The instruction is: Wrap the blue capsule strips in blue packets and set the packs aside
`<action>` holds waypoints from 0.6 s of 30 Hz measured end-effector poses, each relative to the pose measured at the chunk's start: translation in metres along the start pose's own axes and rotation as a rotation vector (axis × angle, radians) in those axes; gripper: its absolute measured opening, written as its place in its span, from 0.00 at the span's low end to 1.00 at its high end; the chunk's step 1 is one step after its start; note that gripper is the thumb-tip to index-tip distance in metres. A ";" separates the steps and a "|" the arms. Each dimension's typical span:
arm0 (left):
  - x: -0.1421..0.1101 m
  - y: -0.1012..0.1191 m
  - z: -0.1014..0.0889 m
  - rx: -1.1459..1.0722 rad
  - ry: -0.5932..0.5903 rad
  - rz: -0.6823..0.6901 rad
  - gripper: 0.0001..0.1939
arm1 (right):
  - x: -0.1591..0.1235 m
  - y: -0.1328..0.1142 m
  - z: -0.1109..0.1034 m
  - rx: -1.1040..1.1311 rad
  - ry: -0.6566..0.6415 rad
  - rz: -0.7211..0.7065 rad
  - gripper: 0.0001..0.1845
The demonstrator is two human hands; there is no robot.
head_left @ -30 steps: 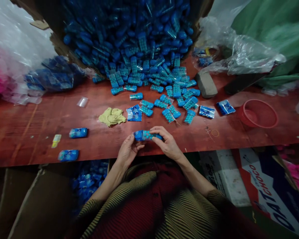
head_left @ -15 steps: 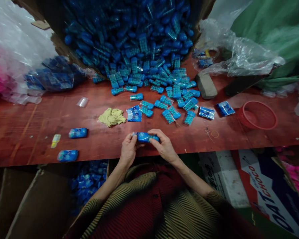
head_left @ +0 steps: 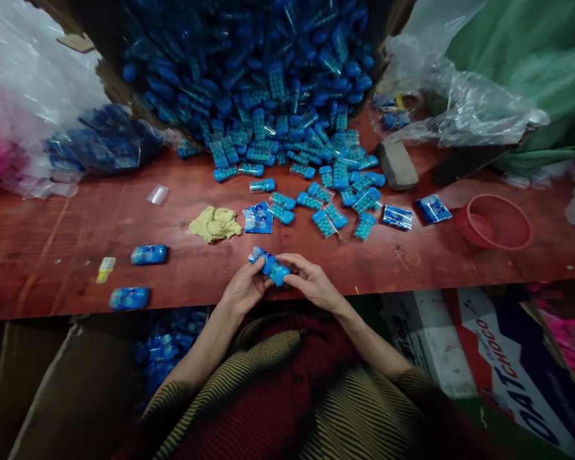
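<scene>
- Left hand [head_left: 245, 287]: fingers pinch the bottle [head_left: 280, 275] by the surface's [head_left: 182, 278] near edge, seemingly steadying it.
- Right hand [head_left: 314, 282]: fingers half-curled around its right end; I cannot tell whether they grip.

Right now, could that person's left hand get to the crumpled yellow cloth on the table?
Probably yes: the yellow cloth lies just past the left hand with nothing standing between them, though that hand is occupied holding the small blue bottle.
</scene>
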State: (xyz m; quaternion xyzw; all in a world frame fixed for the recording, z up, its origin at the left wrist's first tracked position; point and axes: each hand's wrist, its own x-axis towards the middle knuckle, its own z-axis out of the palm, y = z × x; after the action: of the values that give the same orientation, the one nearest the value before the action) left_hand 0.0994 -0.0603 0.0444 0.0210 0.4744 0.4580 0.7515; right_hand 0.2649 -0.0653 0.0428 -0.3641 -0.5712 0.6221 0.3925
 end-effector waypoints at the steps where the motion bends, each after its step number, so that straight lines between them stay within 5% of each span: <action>1: 0.000 0.001 0.001 -0.013 -0.003 -0.006 0.04 | 0.001 0.000 -0.001 0.090 0.012 0.054 0.18; 6: 0.000 0.001 0.005 -0.012 -0.069 -0.037 0.05 | 0.003 0.002 0.002 0.274 0.104 0.197 0.17; 18: -0.006 -0.004 0.020 0.044 -0.062 0.068 0.07 | 0.006 0.013 0.002 0.214 0.221 0.201 0.20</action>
State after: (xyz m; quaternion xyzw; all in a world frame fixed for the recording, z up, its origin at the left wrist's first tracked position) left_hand 0.1154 -0.0586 0.0575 0.0679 0.4600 0.4718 0.7491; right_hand 0.2598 -0.0612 0.0304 -0.4419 -0.4157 0.6716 0.4253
